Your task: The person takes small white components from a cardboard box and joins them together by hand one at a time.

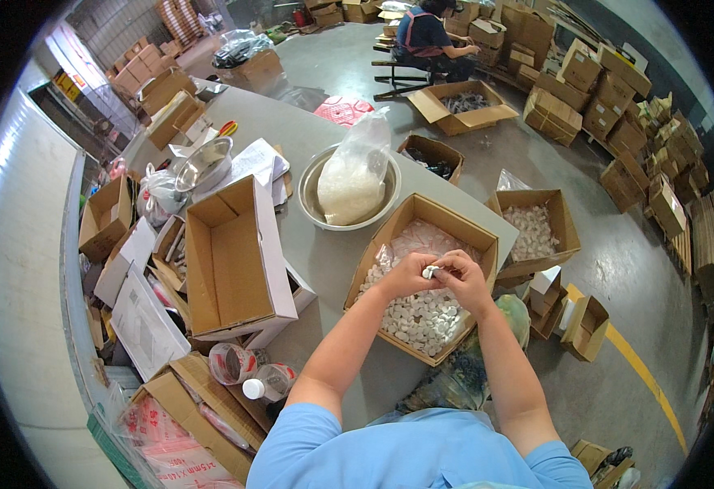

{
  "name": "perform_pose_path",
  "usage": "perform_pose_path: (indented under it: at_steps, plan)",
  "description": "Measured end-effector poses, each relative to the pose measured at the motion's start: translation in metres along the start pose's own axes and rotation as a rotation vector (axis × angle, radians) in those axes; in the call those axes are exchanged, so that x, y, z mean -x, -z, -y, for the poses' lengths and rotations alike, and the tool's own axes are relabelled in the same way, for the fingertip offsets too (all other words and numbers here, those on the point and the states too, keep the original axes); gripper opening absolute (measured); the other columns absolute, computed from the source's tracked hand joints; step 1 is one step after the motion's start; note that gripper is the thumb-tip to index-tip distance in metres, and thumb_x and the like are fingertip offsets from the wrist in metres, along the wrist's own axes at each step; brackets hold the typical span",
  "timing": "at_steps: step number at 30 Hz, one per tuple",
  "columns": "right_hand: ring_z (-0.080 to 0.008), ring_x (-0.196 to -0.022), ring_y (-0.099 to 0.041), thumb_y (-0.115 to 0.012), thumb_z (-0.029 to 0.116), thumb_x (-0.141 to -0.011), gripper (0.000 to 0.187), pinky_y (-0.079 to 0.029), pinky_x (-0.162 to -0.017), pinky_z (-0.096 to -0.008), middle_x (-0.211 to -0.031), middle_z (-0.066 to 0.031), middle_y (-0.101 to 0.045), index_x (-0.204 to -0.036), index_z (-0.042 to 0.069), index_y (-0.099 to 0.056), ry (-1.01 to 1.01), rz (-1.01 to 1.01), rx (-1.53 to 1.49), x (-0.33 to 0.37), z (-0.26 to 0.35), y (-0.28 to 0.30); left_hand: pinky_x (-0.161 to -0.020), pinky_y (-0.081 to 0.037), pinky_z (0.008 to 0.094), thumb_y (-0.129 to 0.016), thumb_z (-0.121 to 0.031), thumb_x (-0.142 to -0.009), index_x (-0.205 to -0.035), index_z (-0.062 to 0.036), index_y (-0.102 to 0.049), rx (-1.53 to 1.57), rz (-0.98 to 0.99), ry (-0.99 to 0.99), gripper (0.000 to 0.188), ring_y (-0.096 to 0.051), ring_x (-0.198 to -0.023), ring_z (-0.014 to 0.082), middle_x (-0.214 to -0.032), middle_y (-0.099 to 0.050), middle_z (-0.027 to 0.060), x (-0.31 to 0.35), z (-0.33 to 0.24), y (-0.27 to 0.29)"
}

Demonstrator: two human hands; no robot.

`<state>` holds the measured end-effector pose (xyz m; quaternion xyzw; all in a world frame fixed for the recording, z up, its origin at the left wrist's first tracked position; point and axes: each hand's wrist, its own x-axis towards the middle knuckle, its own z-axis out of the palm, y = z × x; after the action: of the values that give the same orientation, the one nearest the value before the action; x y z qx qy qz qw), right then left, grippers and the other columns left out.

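My left hand and my right hand meet over an open cardboard box. Between their pinched fingertips is a small white piece with a dark spot beside it; its exact kind is too small to make out. Below them, many loose white rounded pieces fill the near part of the box. A clear plastic bag lies at its far end, partly behind my hands. Just beyond the box, a metal bowl holds a plastic bag of pale, fine contents.
An empty cardboard box stands left on the grey table, near papers, a second metal bowl and a white-capped bottle. Right of the table is a box of white pieces. A person sits farther back.
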<state>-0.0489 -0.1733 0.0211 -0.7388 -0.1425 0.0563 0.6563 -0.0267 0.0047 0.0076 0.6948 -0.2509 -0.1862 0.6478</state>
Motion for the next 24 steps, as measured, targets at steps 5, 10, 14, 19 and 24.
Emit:
perform_pose_path:
  at_steps: [5, 10, 14, 19, 24]
  plan:
    - [-0.0142, -0.078, -0.055, -0.065, 0.004, -0.082, 0.013, -0.046, -0.065, -0.0260, -0.091, -0.0041, -0.054, -0.094, 0.004, -0.068, 0.090, -0.064, 0.175, 0.003, 0.010, -0.002, -0.062, -0.043, 0.0235, -0.070, -0.008, -0.078, -0.086, -0.0021, -0.064, 0.013, -0.006, -0.013, 0.011, -0.052, -0.075, 0.0048, -0.079, -0.061, -0.0016, 0.000, 0.004, 0.000]
    - [-0.0155, -0.077, -0.057, -0.063, 0.001, -0.082, 0.015, -0.047, -0.066, -0.0266, -0.090, -0.0055, -0.055, -0.095, 0.004, -0.068, 0.130, -0.090, 0.172, 0.005, 0.013, -0.002, -0.060, -0.042, 0.0221, -0.068, -0.014, -0.082, -0.088, -0.0031, -0.065, 0.081, 0.033, 0.075, 0.013, -0.051, -0.073, 0.0036, -0.078, -0.060, -0.0036, 0.000, 0.006, -0.001]
    - [-0.0155, -0.078, -0.058, -0.064, 0.001, -0.081, 0.015, -0.047, -0.067, -0.0269, -0.091, -0.0054, -0.056, -0.095, 0.004, -0.068, 0.108, -0.069, 0.103, 0.004, 0.012, 0.001, -0.057, -0.040, 0.0210, -0.069, -0.020, -0.082, -0.089, -0.0053, -0.065, 0.116, 0.084, 0.139, 0.016, -0.049, -0.067, 0.0024, -0.074, -0.058, -0.0057, 0.003, -0.005, 0.000]
    - [-0.0151, -0.079, -0.058, -0.066, 0.003, -0.079, 0.015, -0.047, -0.067, -0.0263, -0.093, -0.0042, -0.056, -0.094, 0.005, -0.068, 0.092, -0.030, 0.113, 0.004, 0.012, 0.003, -0.057, -0.040, 0.0214, -0.070, -0.024, -0.081, -0.094, -0.0065, -0.065, 0.188, 0.132, 0.221, 0.022, -0.048, -0.066, 0.0030, -0.074, -0.057, -0.0059, 0.005, -0.012, 0.002]
    - [-0.0152, -0.078, -0.057, -0.068, 0.003, -0.077, 0.016, -0.047, -0.066, -0.0261, -0.092, -0.0038, -0.056, -0.093, 0.006, -0.068, 0.108, -0.022, 0.177, 0.005, 0.019, 0.001, -0.060, -0.042, 0.0218, -0.073, -0.023, -0.079, -0.096, -0.0056, -0.065, 0.076, 0.113, 0.127, 0.025, -0.050, -0.069, 0.0038, -0.077, -0.060, -0.0045, 0.006, -0.020, -0.002]
